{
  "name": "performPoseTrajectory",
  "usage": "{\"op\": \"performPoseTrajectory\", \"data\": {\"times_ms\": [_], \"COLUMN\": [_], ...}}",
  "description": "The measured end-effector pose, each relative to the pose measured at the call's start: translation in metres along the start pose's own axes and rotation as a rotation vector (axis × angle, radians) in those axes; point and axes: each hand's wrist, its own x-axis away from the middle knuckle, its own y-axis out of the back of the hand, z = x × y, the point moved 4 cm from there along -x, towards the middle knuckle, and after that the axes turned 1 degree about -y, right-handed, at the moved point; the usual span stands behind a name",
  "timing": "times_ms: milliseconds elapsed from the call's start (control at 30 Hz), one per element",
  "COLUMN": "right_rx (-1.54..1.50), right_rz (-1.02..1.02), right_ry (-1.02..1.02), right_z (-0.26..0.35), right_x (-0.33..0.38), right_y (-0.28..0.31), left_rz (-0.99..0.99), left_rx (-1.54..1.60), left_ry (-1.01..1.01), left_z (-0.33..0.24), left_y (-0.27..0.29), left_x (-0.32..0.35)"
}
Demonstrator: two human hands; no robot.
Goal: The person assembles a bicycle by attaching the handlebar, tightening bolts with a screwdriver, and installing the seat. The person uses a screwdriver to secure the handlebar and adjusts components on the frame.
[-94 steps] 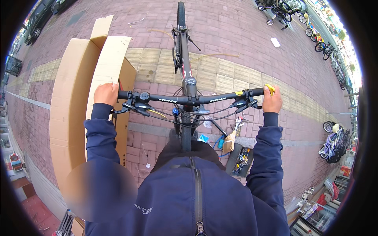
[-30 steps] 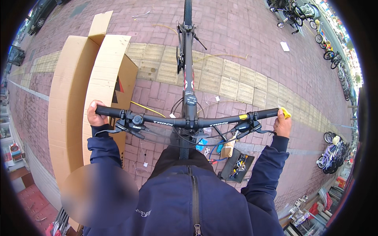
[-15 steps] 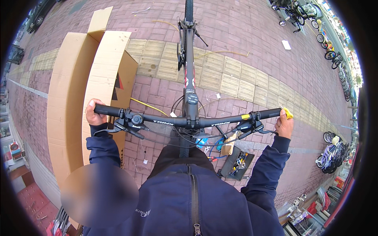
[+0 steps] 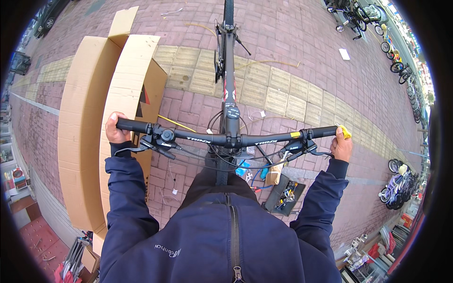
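Observation:
A black bicycle handlebar [image 4: 207,139] runs across in front of me, with a brake lever and cables on each side. My left hand [image 4: 117,128] is closed on the tip of its left grip. At the right grip's end, my right hand [image 4: 342,143] is closed, with a bright yellow piece of cloth or wrap [image 4: 346,132] against its fingers. The bicycle frame [image 4: 230,78] stretches away from me, upright. Its front wheel [image 4: 222,175] stands between my legs, partly hidden by the bar and my jacket. A yellow label [image 4: 295,135] sits on the bar's right half.
A tall open cardboard box [image 4: 123,80] stands close by my left arm. Right of the wheel, a dark tool tray [image 4: 295,192] lies on the paving beside a blue item [image 4: 242,168]. Parked bicycles [image 4: 401,186] and strollers [image 4: 355,19] line the right side.
The left end of the handlebar has shifted slightly right and up with my left hand. My left forearm has swung a little; both hands keep their hold.

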Motion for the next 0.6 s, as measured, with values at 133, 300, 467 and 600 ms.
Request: {"op": "performPoseTrajectory", "data": {"times_ms": [133, 300, 467, 600], "right_rx": [-0.030, -0.007, -0.011, -0.007], "right_rz": [-0.011, -0.002, 0.006, -0.008], "right_ry": [0.001, -0.012, 0.010, 0.000], "right_z": [-0.0024, -0.0049, -0.0043, -0.0046], "right_x": [-0.0018, -0.0023, -0.0022, -0.0022], "right_y": [0.0011, 0.0031, 0.0023, 0.0025], "left_rz": [-0.002, 0.008, 0.007, -0.004], "left_rx": [0.005, 0.001, -0.010, -0.024], "left_ry": [0.007, 0.003, -0.009, -0.007], "left_z": [0.0000, 0.0011, 0.0000, -0.0020], "left_y": [-0.0002, 0.0003, -0.0004, -0.0022], "left_x": [-0.0006, -0.0014, -0.0009, -0.0005]}}
